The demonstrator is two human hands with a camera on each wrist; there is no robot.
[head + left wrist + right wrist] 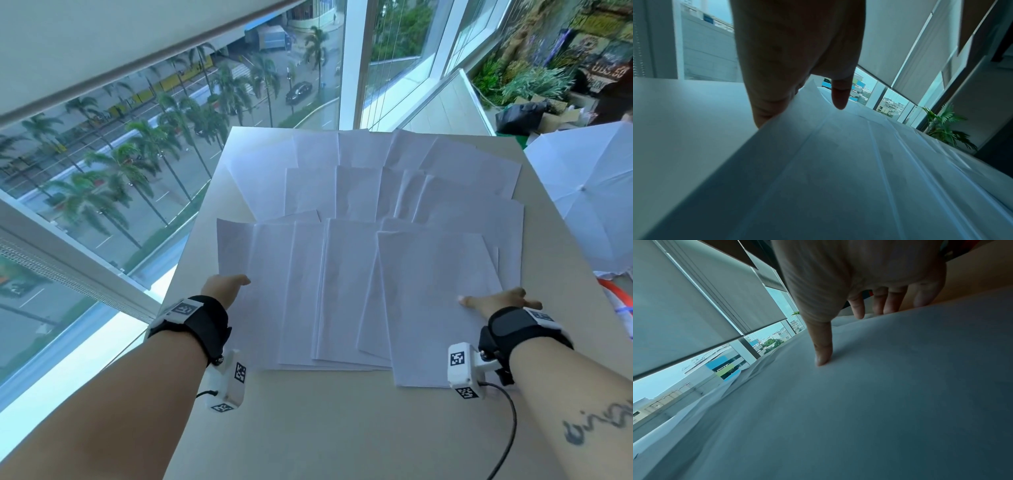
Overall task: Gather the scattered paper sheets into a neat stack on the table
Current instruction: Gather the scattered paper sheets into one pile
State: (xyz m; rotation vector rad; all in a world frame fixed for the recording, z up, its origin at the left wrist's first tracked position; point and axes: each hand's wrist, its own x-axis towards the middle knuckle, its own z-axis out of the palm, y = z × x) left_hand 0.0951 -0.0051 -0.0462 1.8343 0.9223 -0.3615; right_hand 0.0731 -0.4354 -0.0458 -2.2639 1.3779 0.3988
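Observation:
Several white paper sheets [342,274] lie overlapping in loose rows across the beige table [342,428]. My left hand [229,284] is at the left edge of the near row. In the left wrist view its fingers [766,107] go under the lifted edge of a sheet [838,162] and the thumb [839,97] is over it. My right hand [496,301] is at the right edge of the near row. Its thumb [823,345] presses down on the top sheet [879,386]. Its straight, spread fingers [890,300] reach past that sheet's edge, tips hidden.
A white umbrella [582,205] stands off the table's right side, with an orange hoop [616,294] below it. Tall windows [137,171] run along the left and far sides. A black cable [507,428] trails from the right wrist camera over the bare near table.

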